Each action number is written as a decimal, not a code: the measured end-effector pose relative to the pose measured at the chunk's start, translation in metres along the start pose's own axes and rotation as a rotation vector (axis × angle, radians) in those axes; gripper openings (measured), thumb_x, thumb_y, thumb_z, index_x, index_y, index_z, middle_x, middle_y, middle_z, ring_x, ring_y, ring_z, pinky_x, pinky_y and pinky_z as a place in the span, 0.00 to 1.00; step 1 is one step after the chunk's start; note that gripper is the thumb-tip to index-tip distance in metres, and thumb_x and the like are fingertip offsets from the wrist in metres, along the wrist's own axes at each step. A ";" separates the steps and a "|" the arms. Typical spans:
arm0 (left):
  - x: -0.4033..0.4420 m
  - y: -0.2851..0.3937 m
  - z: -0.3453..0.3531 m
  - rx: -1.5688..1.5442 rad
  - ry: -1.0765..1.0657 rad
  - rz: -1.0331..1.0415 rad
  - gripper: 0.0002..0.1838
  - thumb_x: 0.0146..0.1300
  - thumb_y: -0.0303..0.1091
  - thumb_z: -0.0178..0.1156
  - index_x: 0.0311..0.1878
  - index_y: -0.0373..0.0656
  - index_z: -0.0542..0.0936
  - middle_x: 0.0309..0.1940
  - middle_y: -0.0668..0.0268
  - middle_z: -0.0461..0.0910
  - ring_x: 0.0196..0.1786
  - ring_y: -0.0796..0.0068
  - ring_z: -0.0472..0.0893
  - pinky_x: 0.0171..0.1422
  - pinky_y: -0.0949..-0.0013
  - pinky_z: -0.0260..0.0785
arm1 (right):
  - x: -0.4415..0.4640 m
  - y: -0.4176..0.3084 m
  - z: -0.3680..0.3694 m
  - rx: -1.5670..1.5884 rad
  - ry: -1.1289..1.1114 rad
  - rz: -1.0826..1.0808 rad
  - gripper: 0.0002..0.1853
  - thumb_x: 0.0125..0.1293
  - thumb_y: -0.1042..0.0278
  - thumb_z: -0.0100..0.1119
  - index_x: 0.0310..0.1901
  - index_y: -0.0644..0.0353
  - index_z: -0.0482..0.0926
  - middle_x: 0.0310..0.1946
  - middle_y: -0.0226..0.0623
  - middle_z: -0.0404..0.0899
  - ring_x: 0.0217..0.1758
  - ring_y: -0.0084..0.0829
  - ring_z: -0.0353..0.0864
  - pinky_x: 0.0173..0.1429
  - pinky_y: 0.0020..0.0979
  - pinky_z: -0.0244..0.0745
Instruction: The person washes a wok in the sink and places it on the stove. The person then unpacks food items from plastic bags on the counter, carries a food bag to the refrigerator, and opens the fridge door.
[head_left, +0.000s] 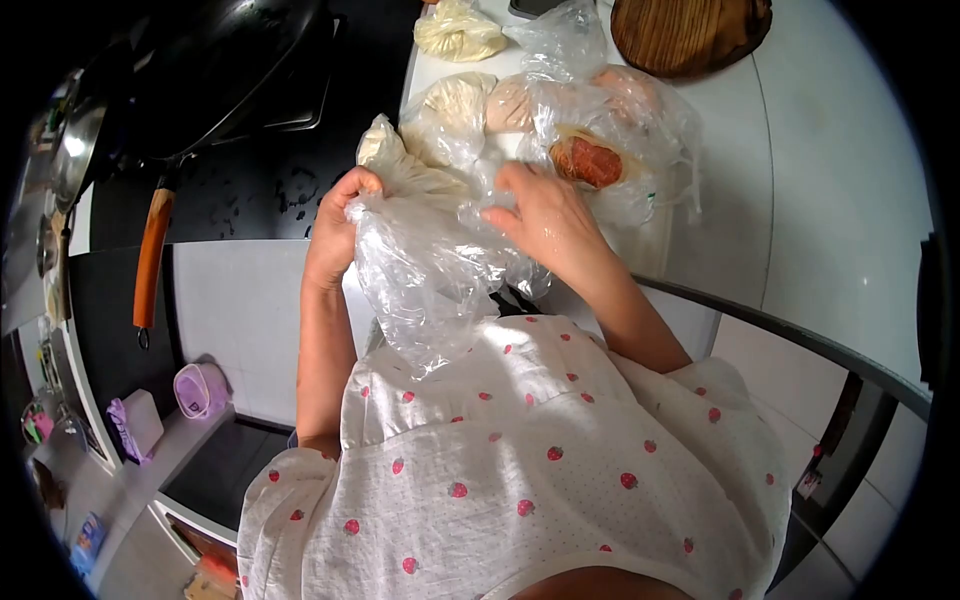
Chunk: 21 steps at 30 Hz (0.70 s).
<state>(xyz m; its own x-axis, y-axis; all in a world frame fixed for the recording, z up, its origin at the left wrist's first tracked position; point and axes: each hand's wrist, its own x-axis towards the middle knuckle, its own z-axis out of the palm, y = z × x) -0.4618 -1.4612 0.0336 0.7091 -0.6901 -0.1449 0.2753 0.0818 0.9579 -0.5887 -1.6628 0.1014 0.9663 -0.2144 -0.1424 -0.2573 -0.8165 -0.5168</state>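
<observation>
My left hand [343,225] pinches the edge of a crumpled clear plastic bag [420,270] that hangs over the counter's front edge. My right hand [545,215] is at the bag's right side, thumb and fingers apart, with nothing visibly gripped. Just beyond my hands lie clear bags of pale, cream-coloured food [450,110]. Right of them, a bag holds a reddish-brown piece [587,162], and pinkish food [628,92] shows through plastic behind it.
A black wok [220,75] with a wooden handle [153,255] sits on the dark stove at the left. A round wooden board [690,35] lies at the back of the white counter [840,190]. Another bag of cream-coloured food [458,32] is at the back.
</observation>
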 end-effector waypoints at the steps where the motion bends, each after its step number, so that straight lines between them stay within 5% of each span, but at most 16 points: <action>1: 0.000 0.000 0.000 -0.010 -0.004 0.000 0.09 0.46 0.18 0.57 0.28 0.44 0.70 0.25 0.79 0.68 0.29 0.90 0.65 0.34 0.84 0.59 | 0.003 0.002 0.003 0.001 0.000 0.000 0.17 0.52 0.63 0.59 0.41 0.62 0.73 0.35 0.47 0.75 0.42 0.47 0.74 0.48 0.37 0.69; 3: 0.000 -0.001 -0.001 -0.020 -0.008 0.002 0.09 0.46 0.18 0.57 0.28 0.44 0.70 0.25 0.79 0.68 0.29 0.90 0.65 0.34 0.84 0.59 | 0.012 0.005 0.010 0.044 0.183 -0.031 0.27 0.52 0.62 0.60 0.52 0.65 0.66 0.41 0.53 0.74 0.47 0.50 0.73 0.52 0.39 0.66; 7: -0.001 0.005 0.003 -0.023 -0.014 0.013 0.09 0.47 0.17 0.56 0.27 0.44 0.70 0.24 0.79 0.67 0.28 0.90 0.65 0.33 0.84 0.58 | 0.041 0.006 0.022 0.064 0.072 0.162 0.31 0.52 0.62 0.60 0.57 0.65 0.62 0.46 0.54 0.73 0.51 0.50 0.71 0.54 0.40 0.65; 9: -0.002 0.007 0.007 -0.012 -0.021 0.026 0.09 0.47 0.17 0.55 0.27 0.44 0.70 0.24 0.79 0.67 0.28 0.90 0.65 0.34 0.84 0.58 | 0.051 0.008 0.026 0.053 -0.104 0.230 0.30 0.53 0.63 0.58 0.57 0.63 0.63 0.48 0.52 0.72 0.52 0.48 0.71 0.55 0.40 0.65; 13: 0.002 0.010 0.012 -0.072 0.043 0.015 0.08 0.50 0.19 0.54 0.29 0.45 0.70 0.24 0.78 0.67 0.27 0.90 0.66 0.30 0.85 0.60 | 0.067 0.010 0.026 0.002 -0.090 0.150 0.24 0.54 0.66 0.55 0.55 0.59 0.68 0.46 0.50 0.74 0.50 0.45 0.73 0.54 0.38 0.66; 16: 0.008 0.016 0.024 -0.217 0.106 -0.033 0.06 0.53 0.20 0.53 0.30 0.45 0.70 0.24 0.78 0.67 0.25 0.90 0.67 0.28 0.86 0.61 | 0.081 0.003 0.000 0.001 0.209 -0.061 0.14 0.54 0.72 0.53 0.43 0.56 0.78 0.37 0.46 0.78 0.42 0.45 0.76 0.50 0.37 0.70; 21: 0.022 0.022 0.033 -0.282 0.089 0.030 0.05 0.56 0.22 0.52 0.30 0.45 0.70 0.25 0.76 0.68 0.24 0.90 0.67 0.27 0.85 0.62 | 0.091 0.001 -0.031 -0.055 0.369 -0.149 0.13 0.53 0.73 0.53 0.42 0.57 0.78 0.35 0.46 0.78 0.38 0.44 0.76 0.45 0.36 0.70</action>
<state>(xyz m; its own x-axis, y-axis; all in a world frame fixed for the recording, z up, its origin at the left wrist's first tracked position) -0.4616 -1.4980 0.0593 0.7704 -0.6197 -0.1502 0.4139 0.3068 0.8571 -0.5005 -1.6998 0.1143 0.9325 -0.2618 0.2488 -0.1236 -0.8786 -0.4612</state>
